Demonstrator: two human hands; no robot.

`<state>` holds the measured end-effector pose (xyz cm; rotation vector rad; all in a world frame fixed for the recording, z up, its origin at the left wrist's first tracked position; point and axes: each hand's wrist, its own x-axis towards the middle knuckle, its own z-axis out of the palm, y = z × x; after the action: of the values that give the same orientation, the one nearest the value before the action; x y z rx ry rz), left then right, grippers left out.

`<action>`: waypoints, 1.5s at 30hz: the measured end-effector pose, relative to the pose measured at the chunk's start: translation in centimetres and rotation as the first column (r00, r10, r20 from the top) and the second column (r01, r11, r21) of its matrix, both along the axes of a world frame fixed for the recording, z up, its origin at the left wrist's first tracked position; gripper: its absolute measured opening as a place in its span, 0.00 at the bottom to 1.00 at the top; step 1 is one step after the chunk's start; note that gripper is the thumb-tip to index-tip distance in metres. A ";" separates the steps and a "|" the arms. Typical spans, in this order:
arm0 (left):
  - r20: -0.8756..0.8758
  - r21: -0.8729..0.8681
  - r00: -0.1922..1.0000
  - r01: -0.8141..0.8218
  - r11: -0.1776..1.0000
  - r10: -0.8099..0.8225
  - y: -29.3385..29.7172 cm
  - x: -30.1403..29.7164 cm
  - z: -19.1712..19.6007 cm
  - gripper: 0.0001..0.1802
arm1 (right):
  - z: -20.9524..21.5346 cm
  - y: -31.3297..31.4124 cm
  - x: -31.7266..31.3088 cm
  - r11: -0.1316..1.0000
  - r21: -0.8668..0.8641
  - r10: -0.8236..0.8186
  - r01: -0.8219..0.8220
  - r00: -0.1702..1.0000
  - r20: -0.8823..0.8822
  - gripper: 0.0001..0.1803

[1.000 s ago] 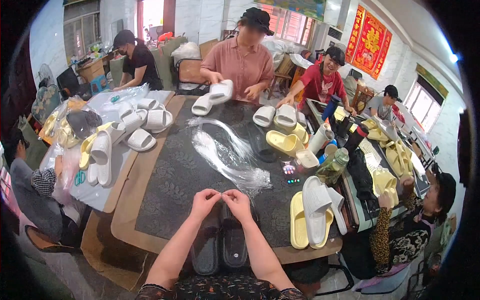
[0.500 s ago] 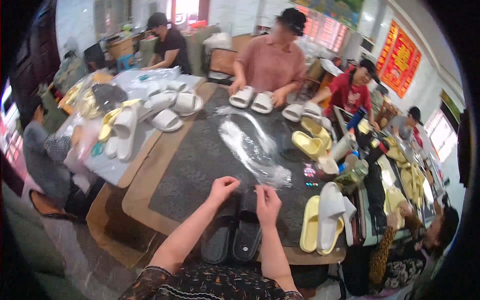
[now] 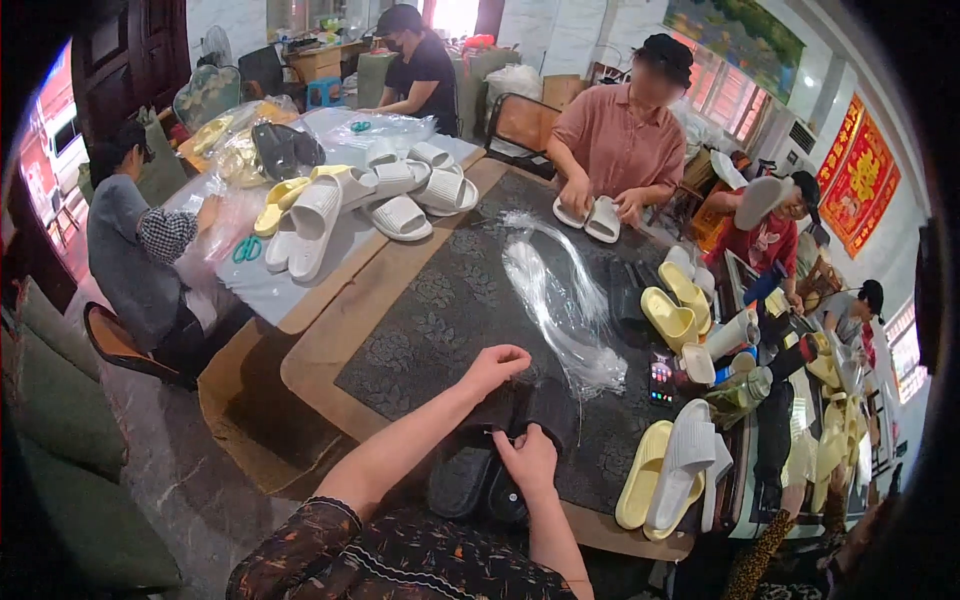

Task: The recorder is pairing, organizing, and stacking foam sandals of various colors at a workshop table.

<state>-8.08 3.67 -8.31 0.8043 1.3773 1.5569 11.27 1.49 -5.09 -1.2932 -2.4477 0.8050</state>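
A pair of black slide slippers (image 3: 460, 484) lies at the table's near edge in front of me, toes pointing away. My left hand (image 3: 497, 366) is raised over the left slipper's strap, thumb and fingertips pinched together; anything thin between them is too small to see. My right hand (image 3: 530, 458) is closed at the inner side of the right slipper's strap (image 3: 550, 408), where a small whitish bit shows between the two straps. What its fingertips grip is hidden. Beyond the slippers lies a loose bundle of clear, shiny plastic strands (image 3: 545, 300).
Yellow and grey slippers (image 3: 685, 465) stand at my right, near a phone (image 3: 661, 381) and a jar (image 3: 740, 395). More grey slippers (image 3: 400, 215) and green scissors (image 3: 247, 249) lie on the left table. Across from me a person (image 3: 625, 135) handles grey slippers; others work around.
My right hand has come down to the slipper straps, and my hands have moved apart. The person opposite has brought the grey slippers together. My view has shifted left.
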 end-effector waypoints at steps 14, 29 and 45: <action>-0.892 0.283 -0.073 -0.860 0.424 0.446 -14.2 -26.4 0.8 0.44 | -2.6 0.5 0.1 0.999 0.031 -0.023 0.028 0.989 -0.149 0.22; -0.982 -0.179 0.186 -0.884 0.432 -0.027 -16.2 -31.7 3.8 0.55 | -3.2 0.4 0.9 0.996 0.052 -0.068 0.078 0.982 -0.175 0.20; -0.904 -0.190 0.427 -0.432 0.882 0.015 -17.5 -5.2 4.1 0.39 | -2.1 -1.1 3.6 0.992 0.093 -0.036 0.091 0.879 -0.475 0.16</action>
<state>-13.29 -13.86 -4.19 1.2938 2.5924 0.8959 14.86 0.35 -7.20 -0.9862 -2.0179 0.8358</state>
